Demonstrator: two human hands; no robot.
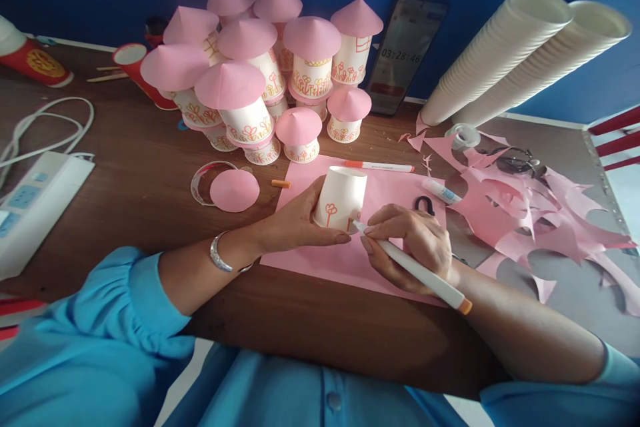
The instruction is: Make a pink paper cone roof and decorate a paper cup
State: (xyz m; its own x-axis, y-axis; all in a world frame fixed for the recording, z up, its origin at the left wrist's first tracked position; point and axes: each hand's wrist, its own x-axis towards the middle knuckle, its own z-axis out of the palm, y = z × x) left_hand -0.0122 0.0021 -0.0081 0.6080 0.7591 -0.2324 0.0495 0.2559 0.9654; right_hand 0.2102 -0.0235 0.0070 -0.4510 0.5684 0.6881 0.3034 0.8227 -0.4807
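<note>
In the middle, my left hand (300, 217) is wrapped round a white paper cup (343, 190), fingers behind it and thumb along its lower edge. An orange flower is drawn on the cup's side, with a second drawing beginning near the pen. My right hand (413, 247) pinches a white marker pen (420, 273) with an orange end; its tip touches the cup low on the right. Beneath both hands lies a sheet of pink paper (310, 257). Behind the cup rests another marker (380, 166), and an orange cap (281, 183) lies to its left.
Several cup houses with pink cone roofs (230, 83) crowd the back. A phone (407, 53) leans on the wall beside tall cup stacks (500, 47). Pink scraps (520, 200) cover the right. A loose cone (235, 190), tape roll (200, 183) and power strip (43, 203) are left.
</note>
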